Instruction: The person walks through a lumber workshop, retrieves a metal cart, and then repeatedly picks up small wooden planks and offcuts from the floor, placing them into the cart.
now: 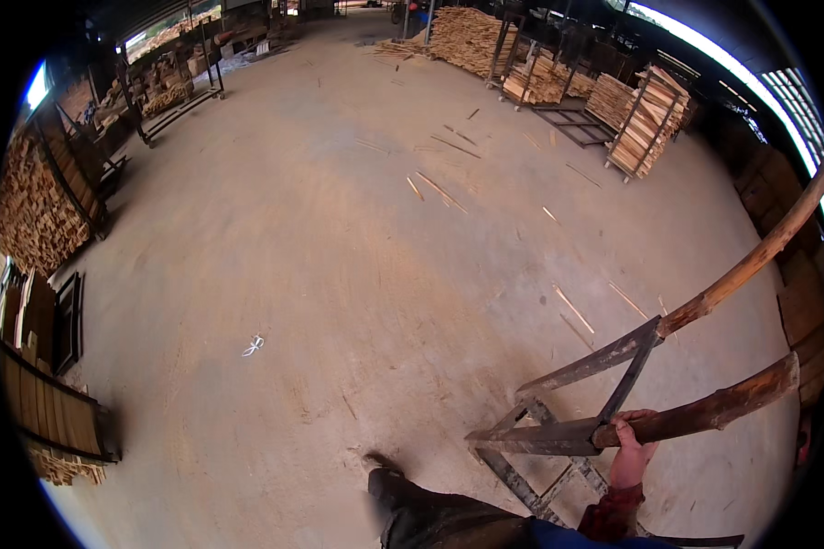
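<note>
My right hand (633,452), below a red sleeve, is closed around the near wooden pole (719,407) of a handcart, close to where the pole meets the metal. A second, longer wooden pole (751,265) runs roughly alongside it on the far side and curves up to the right. Both poles fit into a dark, worn metal frame (540,437), joined by a cross brace (628,380). The frame's lower bars stand beside my leg. My left hand is out of view.
Dusty concrete floor (284,229) spreads ahead, with thin wood strips (572,308) scattered on it and a white strap-like scrap (254,346) to the left. Stacked boards stand on racks at the left (41,192) and far right (648,123). My foot (383,462) is near the frame.
</note>
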`<state>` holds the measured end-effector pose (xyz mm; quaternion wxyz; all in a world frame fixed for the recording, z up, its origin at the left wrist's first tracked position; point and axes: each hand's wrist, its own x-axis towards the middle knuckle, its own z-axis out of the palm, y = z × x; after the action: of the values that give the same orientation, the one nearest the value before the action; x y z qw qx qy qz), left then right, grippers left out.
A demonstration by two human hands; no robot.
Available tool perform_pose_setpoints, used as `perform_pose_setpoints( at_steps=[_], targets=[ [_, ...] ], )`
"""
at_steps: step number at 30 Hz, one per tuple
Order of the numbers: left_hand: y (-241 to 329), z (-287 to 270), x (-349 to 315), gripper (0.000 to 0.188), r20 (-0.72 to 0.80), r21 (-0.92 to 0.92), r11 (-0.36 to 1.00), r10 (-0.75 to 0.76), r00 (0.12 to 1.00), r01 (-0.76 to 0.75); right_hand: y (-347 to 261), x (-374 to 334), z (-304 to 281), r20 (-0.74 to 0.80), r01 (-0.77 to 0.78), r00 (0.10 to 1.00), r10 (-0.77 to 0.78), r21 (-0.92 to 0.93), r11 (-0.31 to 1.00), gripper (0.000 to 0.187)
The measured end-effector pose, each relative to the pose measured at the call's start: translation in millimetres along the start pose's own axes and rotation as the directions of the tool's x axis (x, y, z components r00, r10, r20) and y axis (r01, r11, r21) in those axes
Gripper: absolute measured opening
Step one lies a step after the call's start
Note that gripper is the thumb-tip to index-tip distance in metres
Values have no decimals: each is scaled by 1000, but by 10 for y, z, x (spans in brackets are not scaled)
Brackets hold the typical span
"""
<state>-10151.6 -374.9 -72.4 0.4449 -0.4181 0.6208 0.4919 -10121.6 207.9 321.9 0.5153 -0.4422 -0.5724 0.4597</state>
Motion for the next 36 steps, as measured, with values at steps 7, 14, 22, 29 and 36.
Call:
perform_pose_setpoints(
  at_steps=[7,14,22,29,36],
  targets=[
    [3521,82,1057,30,25,82,938,335,942,-336,-22,380,2310,57,-52,997,49,52,997,34],
    [7884,2026,825,22,228,72,793,577,784,-604,-52,907,4273,108,-22,994,17,41,999,36],
    [9326,2229,1490,24,284,257,860,369,885,-441,-128,1771,6730,126,-98,987,97,-3,995,37],
    [9553,988,2081,26,31,42,999,32,999,-33,-59,2491,9063,171,-68,983,71,-26,997,35],
    [11317,560,2832,30,-32,-7,994,-109,994,109,-70,2957,11656,91,5,996,-9,46,999,31]
  ],
)
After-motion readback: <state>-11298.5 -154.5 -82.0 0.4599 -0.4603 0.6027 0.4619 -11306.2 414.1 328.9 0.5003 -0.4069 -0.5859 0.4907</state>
